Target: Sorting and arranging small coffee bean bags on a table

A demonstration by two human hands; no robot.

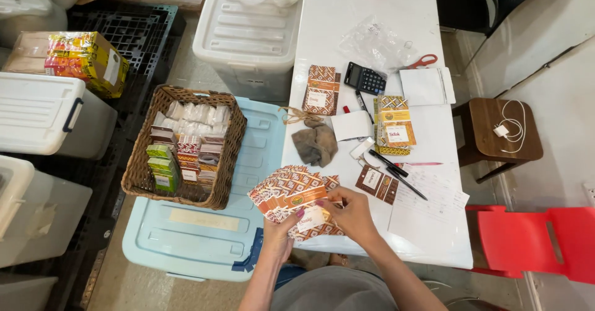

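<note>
Here cards [288, 193] fan between fingers [327, 204] (both hands).

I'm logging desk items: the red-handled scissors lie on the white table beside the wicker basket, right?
Not quite. The head view shows the red-handled scissors on the white table beside the black calculator; the wicker basket sits off the table, on a light-blue bin lid.
</note>
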